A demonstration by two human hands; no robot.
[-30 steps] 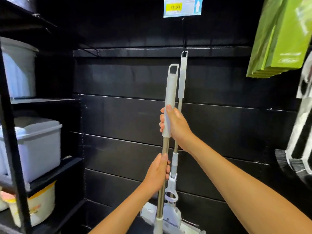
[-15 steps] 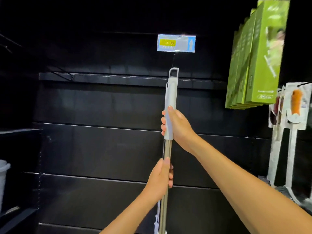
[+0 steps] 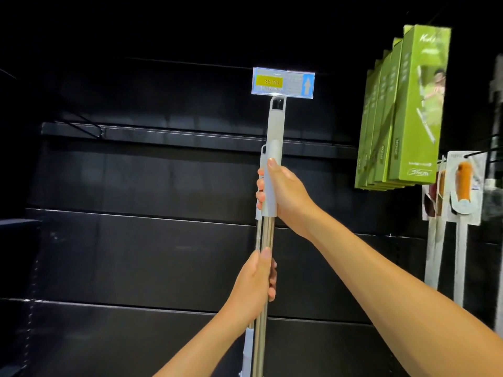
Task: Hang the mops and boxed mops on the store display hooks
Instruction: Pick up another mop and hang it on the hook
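Observation:
I hold a mop (image 3: 274, 123) upright in front of a black display wall. Its pale grey grip ends in a hanging loop that sits just under a price tag (image 3: 283, 83) on a hook. My right hand (image 3: 283, 194) is closed around the grey grip. My left hand (image 3: 257, 284) grips the metal pole lower down. A second grey mop handle (image 3: 263, 152) shows just behind and left of the first, mostly hidden. Green boxed mops (image 3: 408, 112) hang in a row at the upper right.
Carded brushes with orange heads (image 3: 462, 186) hang on hooks at the right, below the green boxes. A black rail (image 3: 163, 134) runs across the wall behind the mop. A bare wire hook (image 3: 84, 126) sticks out at the left.
I have raised the mop, so its loop has risen from well below the price tag to right under it. My view has tilted up and right, away from the storage bins.

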